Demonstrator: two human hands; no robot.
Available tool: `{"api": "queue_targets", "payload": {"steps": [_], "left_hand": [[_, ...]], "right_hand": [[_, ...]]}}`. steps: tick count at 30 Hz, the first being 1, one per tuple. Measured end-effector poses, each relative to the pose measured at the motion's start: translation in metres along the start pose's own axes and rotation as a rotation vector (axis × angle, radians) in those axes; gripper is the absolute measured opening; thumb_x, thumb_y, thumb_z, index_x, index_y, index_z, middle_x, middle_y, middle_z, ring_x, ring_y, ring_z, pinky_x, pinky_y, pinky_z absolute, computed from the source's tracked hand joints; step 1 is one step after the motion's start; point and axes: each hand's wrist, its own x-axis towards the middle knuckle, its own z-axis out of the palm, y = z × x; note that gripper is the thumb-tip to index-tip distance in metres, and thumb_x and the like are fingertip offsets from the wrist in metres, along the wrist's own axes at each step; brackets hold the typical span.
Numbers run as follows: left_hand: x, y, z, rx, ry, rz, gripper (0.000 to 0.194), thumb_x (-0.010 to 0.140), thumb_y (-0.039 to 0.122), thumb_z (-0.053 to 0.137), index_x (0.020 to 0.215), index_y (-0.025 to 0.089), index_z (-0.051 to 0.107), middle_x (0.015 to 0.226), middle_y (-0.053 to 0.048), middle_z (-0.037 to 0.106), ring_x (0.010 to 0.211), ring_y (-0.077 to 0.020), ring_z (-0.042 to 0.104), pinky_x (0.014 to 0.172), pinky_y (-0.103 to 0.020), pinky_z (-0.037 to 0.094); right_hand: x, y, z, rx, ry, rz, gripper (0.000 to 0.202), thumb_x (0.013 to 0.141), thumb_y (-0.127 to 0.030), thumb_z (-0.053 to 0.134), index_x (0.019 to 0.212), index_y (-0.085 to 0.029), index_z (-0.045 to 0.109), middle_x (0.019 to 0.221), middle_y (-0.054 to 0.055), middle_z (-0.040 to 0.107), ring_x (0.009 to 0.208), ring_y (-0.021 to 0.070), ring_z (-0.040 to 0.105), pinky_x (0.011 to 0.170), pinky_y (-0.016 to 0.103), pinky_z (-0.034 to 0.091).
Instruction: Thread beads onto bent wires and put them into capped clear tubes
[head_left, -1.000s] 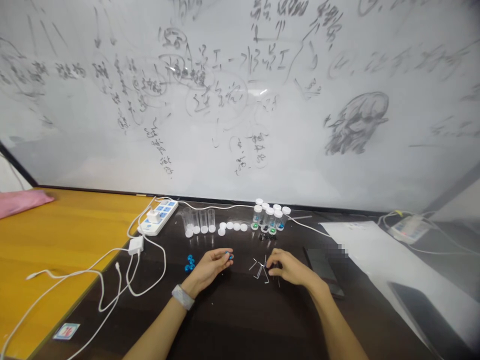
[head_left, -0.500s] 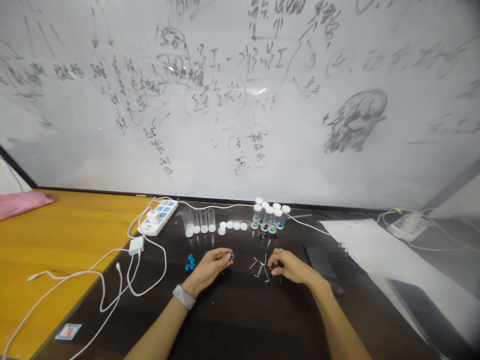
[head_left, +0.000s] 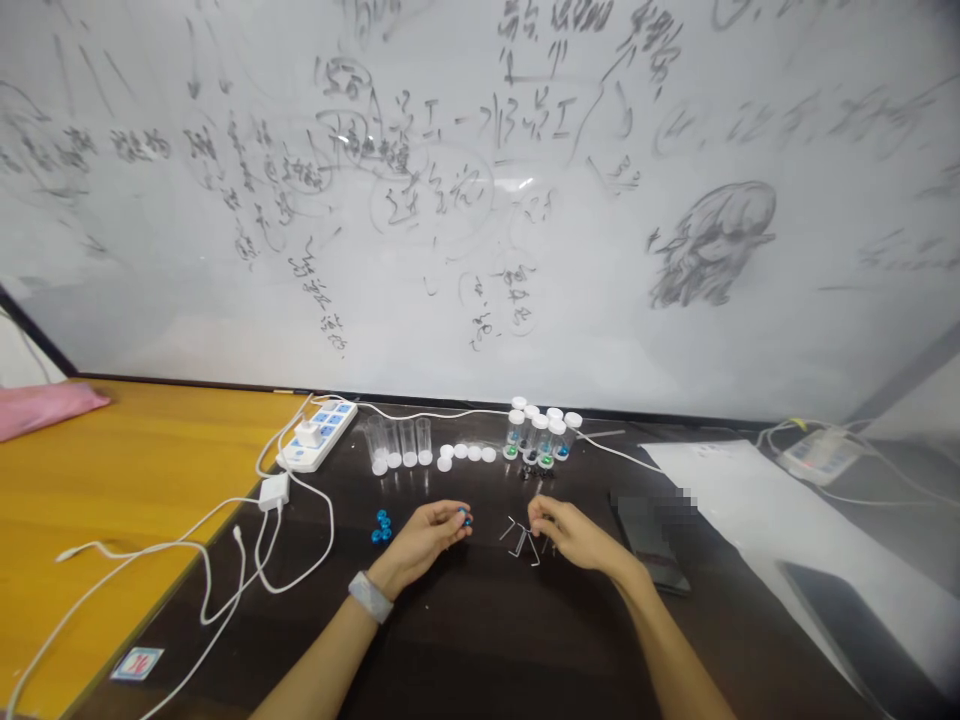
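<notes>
My left hand [head_left: 431, 535] pinches a small shiny blue piece [head_left: 466, 519] between thumb and fingertips. Several matching blue pieces [head_left: 382, 526] lie in a cluster to its left. My right hand [head_left: 562, 526] is closed, thumb against fingers, over the right side of a scatter of L-shaped hex keys [head_left: 523, 540]. Whatever those fingers pinch, if anything, is too small or hidden to make out. Beyond the hands stand clear tubes [head_left: 407, 440] on white bases, loose white caps [head_left: 474, 453] and a group of capped tubes [head_left: 538, 435] with small coloured pieces inside.
Small black parts [head_left: 537, 473] lie before the capped tubes. A power strip [head_left: 319, 436] with white cables [head_left: 204, 545] occupies the left. To the right are a dark flat device [head_left: 652, 550], white paper [head_left: 720, 490] and a phone [head_left: 855, 630]. A whiteboard [head_left: 480, 370] rises behind.
My right hand has shifted slightly left and away from me over the hex keys, and its fingers have drawn together. My left hand has barely moved, still pinching the blue piece.
</notes>
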Motion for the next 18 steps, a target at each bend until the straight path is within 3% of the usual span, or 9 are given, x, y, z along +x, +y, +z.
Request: {"api": "queue_targets", "payload": {"steps": [5, 8, 11, 18], "left_hand": [[-0.003, -0.002, 0.006, 0.025, -0.070, -0.025, 0.035, 0.071, 0.031, 0.088, 0.099, 0.013, 0.078, 0.100, -0.010, 0.072, 0.085, -0.0149, 0.067, 0.088, -0.028, 0.049], [-0.008, 0.000, 0.008, 0.048, -0.184, -0.064, 0.032, 0.075, 0.032, 0.085, 0.099, 0.013, 0.077, 0.101, -0.011, 0.072, 0.085, -0.0155, 0.067, 0.086, -0.027, 0.050], [-0.014, 0.002, 0.010, 0.090, -0.288, -0.134, 0.032, 0.078, 0.033, 0.082, 0.102, 0.012, 0.077, 0.096, -0.011, 0.072, 0.082, -0.0157, 0.068, 0.082, -0.027, 0.050], [-0.019, 0.002, 0.013, 0.164, -0.361, -0.140, 0.038, 0.078, 0.039, 0.081, 0.105, 0.012, 0.077, 0.090, -0.010, 0.072, 0.076, -0.0148, 0.066, 0.080, -0.028, 0.050]], "right_hand": [[0.016, -0.022, 0.028, 0.267, 0.093, 0.000, 0.021, 0.098, -0.036, 0.051, 0.104, -0.020, 0.064, 0.075, 0.000, 0.063, 0.067, 0.0157, 0.059, 0.064, 0.026, 0.047], [0.023, -0.032, 0.042, 0.264, 0.301, -0.003, 0.028, 0.099, -0.040, 0.050, 0.099, -0.020, 0.069, 0.076, 0.002, 0.064, 0.057, 0.0143, 0.056, 0.055, 0.026, 0.045], [0.024, -0.040, 0.051, 0.180, 0.477, -0.105, 0.027, 0.100, -0.037, 0.049, 0.093, -0.021, 0.070, 0.085, 0.005, 0.066, 0.065, 0.0159, 0.059, 0.061, 0.028, 0.048], [0.019, -0.047, 0.057, 0.158, 0.438, -0.264, 0.026, 0.102, -0.030, 0.045, 0.094, -0.023, 0.069, 0.089, 0.006, 0.067, 0.070, 0.0174, 0.061, 0.065, 0.030, 0.051]]}}
